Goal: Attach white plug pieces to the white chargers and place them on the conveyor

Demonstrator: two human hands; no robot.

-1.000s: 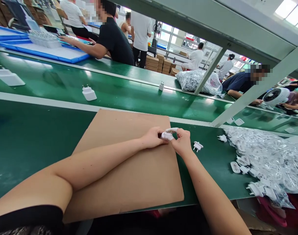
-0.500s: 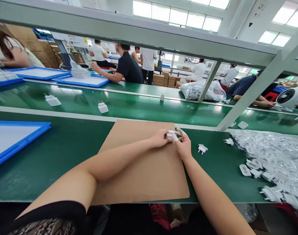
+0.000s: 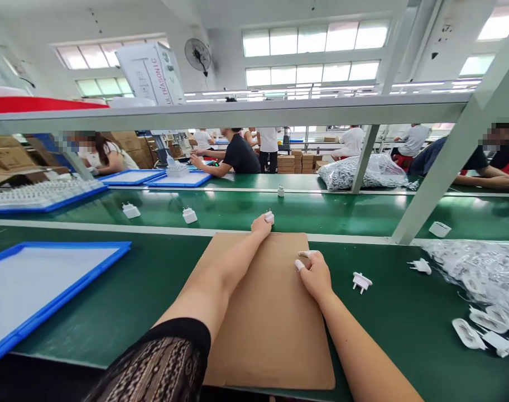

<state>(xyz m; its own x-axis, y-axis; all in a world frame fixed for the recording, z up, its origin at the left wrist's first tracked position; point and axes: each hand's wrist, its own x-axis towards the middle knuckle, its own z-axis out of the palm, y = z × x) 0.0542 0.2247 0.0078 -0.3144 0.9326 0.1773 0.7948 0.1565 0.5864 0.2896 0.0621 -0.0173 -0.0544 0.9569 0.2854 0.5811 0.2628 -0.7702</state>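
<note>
Hands have parted. Left hand (image 3: 262, 223) stretched to conveyor (image 3: 221, 209), pinching white plug (image 3: 269, 216). Right hand (image 3: 315, 273) curled on cardboard (image 3: 271, 312), apparently empty. Piece prob. being passed on.

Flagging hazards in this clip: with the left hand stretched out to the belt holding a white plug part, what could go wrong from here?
1. The left hand pinches the white plug part only at its fingers, right at the conveyor belt edge; it could slip and land crooked.
2. The loose plug piece lies close to the right hand and could be knocked away.
</note>
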